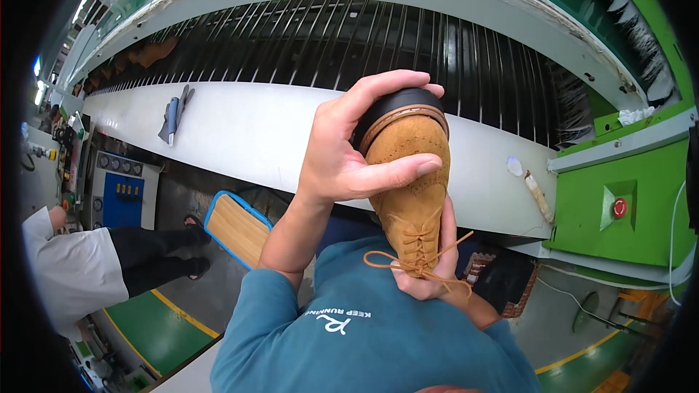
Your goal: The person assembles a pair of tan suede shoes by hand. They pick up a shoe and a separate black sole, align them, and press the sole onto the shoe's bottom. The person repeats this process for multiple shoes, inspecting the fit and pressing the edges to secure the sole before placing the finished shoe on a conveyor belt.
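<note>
A tan suede lace-up shoe (408, 142) with a dark sole and brown welt is held up in front of my chest, its toe pointing away from me. My left hand (342, 145) is closed around the toe end, thumb across the upper and fingers over the sole's front edge. Under the heel end, my right hand (429, 280) supports the shoe, partly hidden behind it. Tan laces (419, 251) are tied in a bow, with loose ends hanging over my right hand.
Beyond the shoe runs a white ledge (255, 127) before a bed of dark rollers (328, 44). A blue-handled tool (172, 120) lies left on it; a whitish stick (539, 196) lies right, near a red button (619, 208). A wooden-topped stool (237, 229) and another person (80, 262) are at left.
</note>
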A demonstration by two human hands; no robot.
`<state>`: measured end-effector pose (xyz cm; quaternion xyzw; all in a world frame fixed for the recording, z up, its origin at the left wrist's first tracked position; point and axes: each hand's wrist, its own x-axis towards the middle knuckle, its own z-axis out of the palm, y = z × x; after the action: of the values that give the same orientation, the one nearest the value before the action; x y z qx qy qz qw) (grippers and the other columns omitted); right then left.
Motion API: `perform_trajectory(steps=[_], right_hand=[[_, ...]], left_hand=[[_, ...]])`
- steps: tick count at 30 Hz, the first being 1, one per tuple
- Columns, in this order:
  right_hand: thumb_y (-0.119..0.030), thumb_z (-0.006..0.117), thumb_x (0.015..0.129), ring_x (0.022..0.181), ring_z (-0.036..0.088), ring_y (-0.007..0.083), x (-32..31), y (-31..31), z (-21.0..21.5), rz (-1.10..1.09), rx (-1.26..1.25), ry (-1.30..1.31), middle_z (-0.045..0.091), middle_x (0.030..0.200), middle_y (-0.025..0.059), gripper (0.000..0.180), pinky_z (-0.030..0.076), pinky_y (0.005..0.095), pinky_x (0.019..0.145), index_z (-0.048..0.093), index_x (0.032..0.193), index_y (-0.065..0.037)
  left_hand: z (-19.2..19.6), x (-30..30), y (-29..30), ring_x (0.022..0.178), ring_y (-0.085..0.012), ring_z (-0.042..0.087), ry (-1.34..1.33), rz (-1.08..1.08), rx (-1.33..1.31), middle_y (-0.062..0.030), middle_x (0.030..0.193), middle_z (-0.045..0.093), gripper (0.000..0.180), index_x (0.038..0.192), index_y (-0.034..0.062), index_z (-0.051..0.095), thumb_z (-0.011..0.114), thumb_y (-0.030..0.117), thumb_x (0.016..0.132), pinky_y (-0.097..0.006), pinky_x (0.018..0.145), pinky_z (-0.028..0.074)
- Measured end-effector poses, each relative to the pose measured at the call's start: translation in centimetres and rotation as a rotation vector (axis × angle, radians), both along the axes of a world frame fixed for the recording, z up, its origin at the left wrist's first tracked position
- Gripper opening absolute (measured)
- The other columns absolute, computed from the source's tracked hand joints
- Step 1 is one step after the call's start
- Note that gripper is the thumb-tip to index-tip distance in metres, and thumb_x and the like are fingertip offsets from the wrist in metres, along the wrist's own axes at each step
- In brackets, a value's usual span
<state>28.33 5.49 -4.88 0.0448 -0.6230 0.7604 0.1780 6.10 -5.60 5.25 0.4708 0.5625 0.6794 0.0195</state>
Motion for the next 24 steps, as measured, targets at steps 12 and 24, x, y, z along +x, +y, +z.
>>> perform_trajectory(steps=[12,24], right_hand=[[-0.015,0.083,0.075,0.162,0.045,0.0363,0.7,-0.09,0.25,-0.053,0.013,-0.099,0.039,0.172,0.0253,0.131,0.038,0.0472,0.132,0.008,0.179,0.009],[-0.015,0.082,0.074,0.16,0.047,0.0381,0.54,0.02,-0.12,-0.087,0.073,-0.077,0.043,0.168,0.0282,0.129,0.04,0.0474,0.13,0.011,0.178,0.013]], left_hand=[[0.0,0.19,0.07,0.116,-0.03,0.081,0.009,0.001,0.011,-0.0278,0.136,0.078,0.079,0.148,-0.0092,0.063,0.099,0.012,0.081,-0.041,0.102,0.067],[-0.16,0.19,0.33,0.112,-0.0231,0.082,-0.035,0.006,0.037,-0.0187,0.133,0.081,0.076,0.147,-0.0037,0.067,0.101,0.013,0.082,-0.035,0.101,0.066]])
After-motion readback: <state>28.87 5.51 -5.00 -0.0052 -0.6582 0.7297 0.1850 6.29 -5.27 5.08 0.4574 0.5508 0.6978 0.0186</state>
